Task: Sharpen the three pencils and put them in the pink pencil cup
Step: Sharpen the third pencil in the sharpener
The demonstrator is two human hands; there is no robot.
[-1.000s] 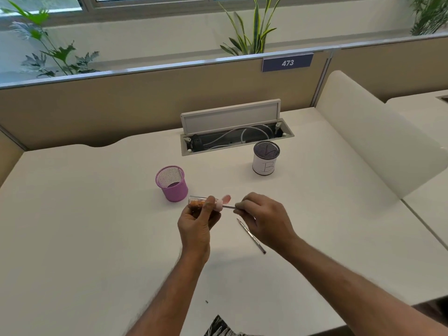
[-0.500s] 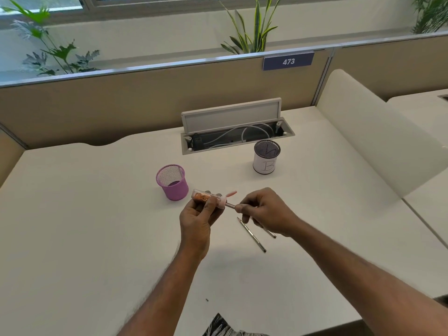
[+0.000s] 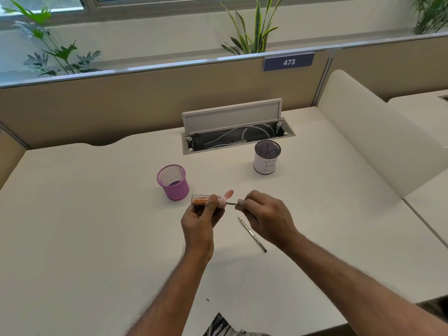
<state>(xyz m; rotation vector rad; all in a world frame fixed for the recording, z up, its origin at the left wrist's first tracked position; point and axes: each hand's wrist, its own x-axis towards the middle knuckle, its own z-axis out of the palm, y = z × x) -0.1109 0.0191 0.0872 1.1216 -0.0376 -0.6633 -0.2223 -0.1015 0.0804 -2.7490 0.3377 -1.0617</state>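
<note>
Two bare hands work over a white worktop, both raised above its surface. The left grip is curled round a clear tube-shaped plastic sharpener, held level with the thumb across its front. Orange shavings show inside the tube, and a small pink flap stands up from its pale pink head. Just right of that grip, the right grip pinches a thin grey pencil between thumb and fingertips. The pencil's far end meets the pink head of the sharpener, and the rest of the shaft is hidden under the hand.

A second grey pencil lies flat on the worktop just below the right grip and apart from it, its point aimed up towards the gap between the two grips. The pink round wire-mesh pencil cup stands upright just beyond the left grip, up and to its left, close to the tube's clear end but not touching it. What it holds cannot be told.

Well beyond the right grip stands a dark mesh cup wrapped in white paper marked "B". Behind it is an open grey cable hatch with white cables inside. A beige partition carries a blue plate reading 473, with green plants behind it.
</note>
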